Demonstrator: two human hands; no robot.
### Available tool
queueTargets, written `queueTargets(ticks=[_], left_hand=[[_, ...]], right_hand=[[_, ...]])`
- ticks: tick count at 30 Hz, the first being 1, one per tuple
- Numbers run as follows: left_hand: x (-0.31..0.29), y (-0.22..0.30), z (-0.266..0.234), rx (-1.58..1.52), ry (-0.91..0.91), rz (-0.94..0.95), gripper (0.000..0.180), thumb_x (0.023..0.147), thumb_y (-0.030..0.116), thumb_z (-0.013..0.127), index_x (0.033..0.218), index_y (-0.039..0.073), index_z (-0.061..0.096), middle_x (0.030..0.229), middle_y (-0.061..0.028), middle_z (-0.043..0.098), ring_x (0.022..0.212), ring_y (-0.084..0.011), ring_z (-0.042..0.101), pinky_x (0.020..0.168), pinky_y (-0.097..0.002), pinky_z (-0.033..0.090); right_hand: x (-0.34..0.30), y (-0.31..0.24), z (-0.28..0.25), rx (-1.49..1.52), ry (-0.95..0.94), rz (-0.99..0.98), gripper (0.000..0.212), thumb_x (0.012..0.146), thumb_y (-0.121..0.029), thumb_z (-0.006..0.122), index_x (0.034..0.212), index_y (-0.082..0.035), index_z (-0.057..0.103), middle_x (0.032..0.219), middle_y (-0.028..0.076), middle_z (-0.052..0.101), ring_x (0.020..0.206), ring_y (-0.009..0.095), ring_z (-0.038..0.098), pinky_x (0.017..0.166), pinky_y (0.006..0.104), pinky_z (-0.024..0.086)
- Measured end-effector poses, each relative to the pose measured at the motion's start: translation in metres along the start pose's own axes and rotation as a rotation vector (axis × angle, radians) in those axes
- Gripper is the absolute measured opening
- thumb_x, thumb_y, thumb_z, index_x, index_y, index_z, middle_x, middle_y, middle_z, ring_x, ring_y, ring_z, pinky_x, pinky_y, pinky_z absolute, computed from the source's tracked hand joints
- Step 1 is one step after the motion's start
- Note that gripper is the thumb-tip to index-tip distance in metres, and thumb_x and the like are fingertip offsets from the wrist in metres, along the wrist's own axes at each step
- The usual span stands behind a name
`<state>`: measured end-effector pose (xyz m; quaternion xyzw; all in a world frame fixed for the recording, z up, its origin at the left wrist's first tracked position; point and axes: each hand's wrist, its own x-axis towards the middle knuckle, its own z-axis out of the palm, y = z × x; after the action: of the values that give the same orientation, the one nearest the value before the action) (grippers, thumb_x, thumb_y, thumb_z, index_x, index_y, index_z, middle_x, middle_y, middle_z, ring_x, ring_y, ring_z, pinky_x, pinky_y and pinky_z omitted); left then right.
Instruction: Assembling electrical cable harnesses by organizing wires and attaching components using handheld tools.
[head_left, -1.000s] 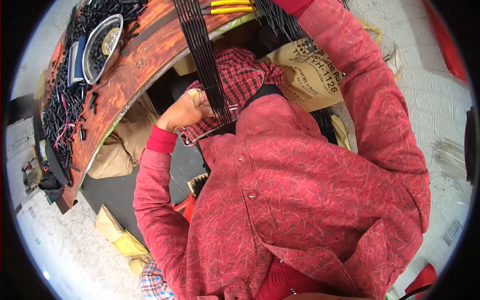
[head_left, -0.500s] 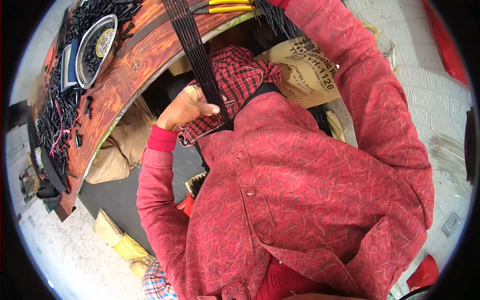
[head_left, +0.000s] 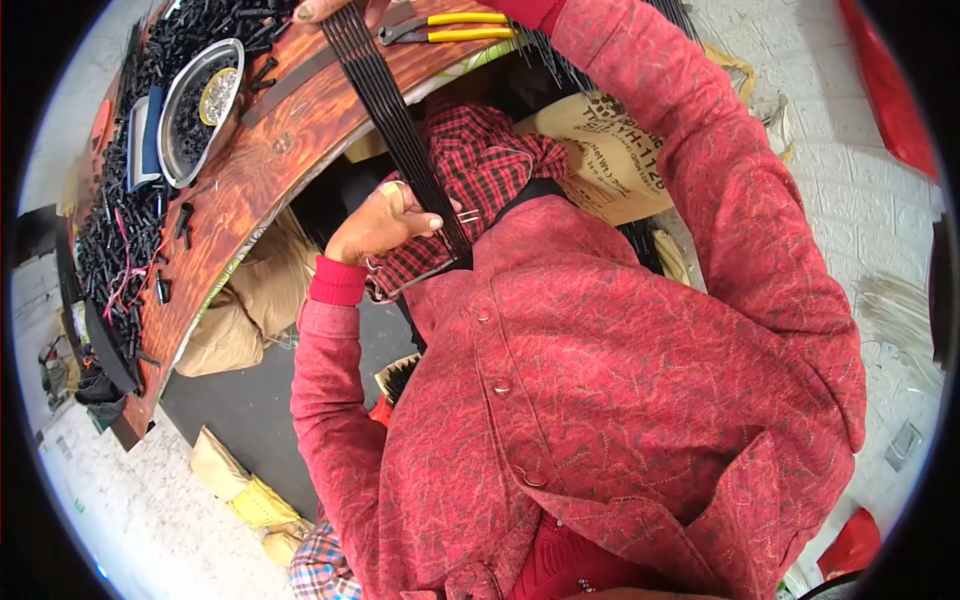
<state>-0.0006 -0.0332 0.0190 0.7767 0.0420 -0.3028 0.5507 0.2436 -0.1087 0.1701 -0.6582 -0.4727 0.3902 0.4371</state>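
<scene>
Several black rods (head_left: pixel 394 130), grasped by your left hand (head_left: pixel 388 222) and right hand (head_left: pixel 317 9), seem light, springy; hold near each end

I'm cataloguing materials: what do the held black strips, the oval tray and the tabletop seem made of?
Black strips: perhaps plastic or coated metal, given their smooth gloss. Oval tray: probably polished metal; its silvery rim shines. Tabletop: likely stained wood or lookalike covering, showing reddish grain.
</scene>
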Motion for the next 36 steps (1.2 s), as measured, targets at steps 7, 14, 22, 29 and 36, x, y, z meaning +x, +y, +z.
queueTargets(ticks=[7,14,22,29,36], left_hand=[[-0.004,0.017,0.021,-0.117,0.165,0.06,0.017,0.081,0.011,0.08,0.093,-0.001,0.075,0.071,0.0063,0.063,0.063,-0.002,0.048,0.054,-0.0243,0.041],[-0.002,0.004,0.014,-0.232,0.112,0.206,0.014,0.082,0.003,0.077,0.094,-0.003,0.072,0.082,0.0,0.069,0.073,-0.0051,0.059,0.065,-0.0229,0.05],[-0.013,0.003,-0.018,-0.174,-0.012,0.04,0.017,0.079,0.003,0.078,0.095,0.0,0.07,0.083,-0.0008,0.07,0.072,-0.007,0.061,0.065,-0.0237,0.05],[-0.021,-0.031,-0.027,-0.184,-0.13,-0.002,0.024,0.072,0.013,0.086,0.089,0.003,0.071,0.071,0.0012,0.066,0.06,-0.0066,0.056,0.053,-0.0234,0.044],[-0.02,-0.043,-0.015,-0.127,-0.418,-0.014,0.024,0.077,0.004,0.079,0.099,-0.001,0.069,0.09,-0.002,0.07,0.08,-0.0089,0.063,0.071,-0.0245,0.052]], right_hand=[[-0.002,0.009,-0.002,-0.042,0.003,0.021,0.034,0.09,-0.032,0.068,0.078,0.0,0.067,0.076,0.004,0.066,0.066,0.013,0.065,0.061,0.0287,0.057],[0.0,0.0,-0.005,0.001,-0.081,-0.116,0.034,0.089,-0.035,0.069,0.087,-0.001,0.074,0.077,0.003,0.066,0.064,0.011,0.06,0.059,0.0256,0.052],[0.004,0.004,-0.014,-0.032,-0.009,-0.036,0.056,0.09,-0.054,0.065,0.087,0.002,0.072,0.077,0.008,0.069,0.062,0.013,0.063,0.059,0.0266,0.052],[-0.028,0.004,-0.012,-0.359,-0.5,0.402,0.037,0.093,-0.04,0.064,0.088,-0.004,0.074,0.077,0.006,0.07,0.064,0.012,0.064,0.053,0.0248,0.05],[-0.058,0.03,0.088,-0.878,-0.459,-0.495,0.053,0.07,-0.035,0.08,0.11,-0.002,0.065,0.104,0.013,0.067,0.101,0.032,0.062,0.087,0.0426,0.049]])
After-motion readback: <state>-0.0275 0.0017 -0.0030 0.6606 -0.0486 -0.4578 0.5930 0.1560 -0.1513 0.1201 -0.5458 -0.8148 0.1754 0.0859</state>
